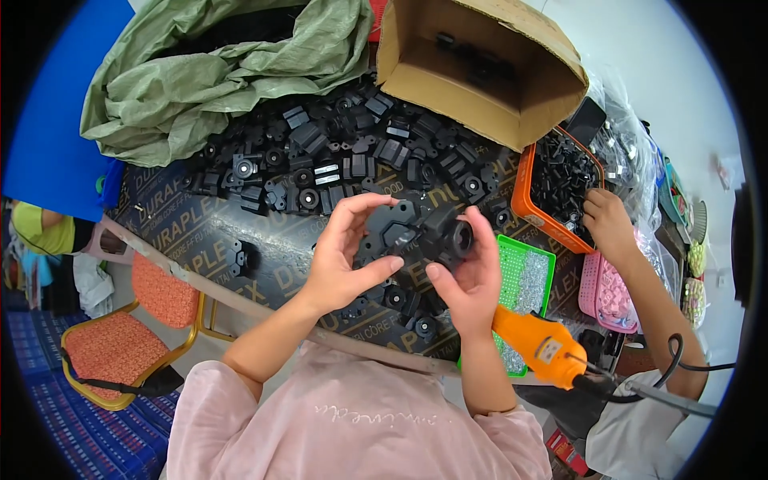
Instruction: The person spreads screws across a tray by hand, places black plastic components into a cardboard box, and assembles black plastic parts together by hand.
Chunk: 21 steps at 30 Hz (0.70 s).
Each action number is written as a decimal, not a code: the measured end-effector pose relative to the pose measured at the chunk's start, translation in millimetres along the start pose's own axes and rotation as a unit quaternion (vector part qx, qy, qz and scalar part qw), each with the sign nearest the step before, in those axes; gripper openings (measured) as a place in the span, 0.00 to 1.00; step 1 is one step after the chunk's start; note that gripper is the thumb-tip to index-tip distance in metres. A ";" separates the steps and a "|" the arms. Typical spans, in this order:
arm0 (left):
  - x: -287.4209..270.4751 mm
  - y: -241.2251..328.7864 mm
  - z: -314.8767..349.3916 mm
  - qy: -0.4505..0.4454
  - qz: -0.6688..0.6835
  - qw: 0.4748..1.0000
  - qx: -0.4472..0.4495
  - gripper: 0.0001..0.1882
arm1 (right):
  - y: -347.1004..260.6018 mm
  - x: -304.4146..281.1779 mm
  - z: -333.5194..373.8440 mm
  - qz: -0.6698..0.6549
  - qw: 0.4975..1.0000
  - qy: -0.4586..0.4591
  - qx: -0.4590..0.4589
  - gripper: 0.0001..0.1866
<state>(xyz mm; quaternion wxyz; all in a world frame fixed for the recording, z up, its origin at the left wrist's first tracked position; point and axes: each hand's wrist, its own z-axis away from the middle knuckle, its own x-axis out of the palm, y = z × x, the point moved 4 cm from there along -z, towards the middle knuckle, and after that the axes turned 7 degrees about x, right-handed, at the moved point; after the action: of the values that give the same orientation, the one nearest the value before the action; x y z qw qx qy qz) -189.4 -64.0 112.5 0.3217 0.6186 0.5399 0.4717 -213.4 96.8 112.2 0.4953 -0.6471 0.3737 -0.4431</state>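
Both hands are raised over the middle of the dark printed board table (296,240). My left hand (340,268) is closed around a black plastic part (390,222) with a lobed, roughly six-sided outline. In my right hand (474,292), thumb and fingers grip a black part with a round ring (458,238) at its outer end. The two parts meet or overlap between my hands; I cannot tell whether they are joined. A heap of similar black plastic parts (312,140) spreads beyond my hands, and several more lie below them near the table's edge.
An orange power screwdriver (544,348) hangs at my right beside a green tray of small metal pieces (524,276). A co-worker's hand (606,220) touches an orange basket (524,188). Around stand a pink basket (590,288), cardboard box (528,120), green sack (160,104) and chair (120,344).
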 end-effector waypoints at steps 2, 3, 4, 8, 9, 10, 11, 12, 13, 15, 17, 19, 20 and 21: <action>-2.1 -1.0 4.3 0.006 0.052 0.998 -0.036 0.32 | -4.9 1.7 3.2 0.055 0.997 0.010 -0.044 0.39; -2.0 -1.4 5.9 0.027 0.099 0.992 -0.079 0.33 | -5.0 2.0 3.9 0.067 0.996 0.016 -0.063 0.38; -2.2 -3.3 7.3 0.048 0.145 0.981 -0.122 0.33 | -4.6 2.5 4.9 0.079 0.993 0.012 -0.082 0.37; -4.7 -6.3 12.1 0.048 0.147 0.980 -0.123 0.33 | -5.2 4.0 7.2 0.106 0.988 0.010 -0.116 0.33; -4.3 -6.4 12.3 0.048 0.147 0.980 -0.123 0.33 | -5.9 4.0 7.6 0.118 0.985 0.006 -0.124 0.32; -3.4 -6.2 12.4 0.046 0.153 0.980 -0.120 0.33 | -6.5 3.8 8.2 0.119 0.985 0.007 -0.125 0.32; -3.0 -6.7 12.5 0.042 0.161 0.979 -0.117 0.33 | -6.7 3.8 9.0 0.122 0.985 0.010 -0.124 0.31; -2.7 -7.4 13.0 0.040 0.164 0.979 -0.117 0.33 | -7.1 3.7 9.9 0.126 0.984 0.013 -0.124 0.31; -2.6 -8.1 13.6 0.039 0.168 0.978 -0.117 0.33 | -7.5 4.3 10.7 0.129 0.984 0.016 -0.125 0.31; -0.1 -11.1 10.4 0.042 0.164 0.978 -0.125 0.33 | -15.2 7.1 3.2 0.117 0.984 0.030 -0.130 0.29; -1.8 -10.8 11.3 0.048 0.152 0.980 -0.119 0.33 | -9.5 3.7 5.6 0.112 0.985 0.028 -0.126 0.29; -6.4 -5.9 16.6 0.058 0.153 0.980 -0.114 0.33 | -5.6 8.1 8.8 0.109 0.986 0.018 -0.127 0.28; -3.5 -6.8 14.7 0.055 0.158 0.979 -0.119 0.33 | -6.6 5.7 9.8 0.113 0.985 0.023 -0.126 0.28; -1.9 -8.3 13.7 0.050 0.161 0.978 -0.120 0.33 | -7.3 3.8 10.6 0.116 0.985 0.026 -0.124 0.28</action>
<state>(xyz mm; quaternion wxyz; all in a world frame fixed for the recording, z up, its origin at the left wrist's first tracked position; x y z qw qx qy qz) -179.7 -62.6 99.7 0.2864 0.6298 0.3881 0.6089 -201.8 98.3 118.8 0.4494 -0.6440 0.5111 -0.3494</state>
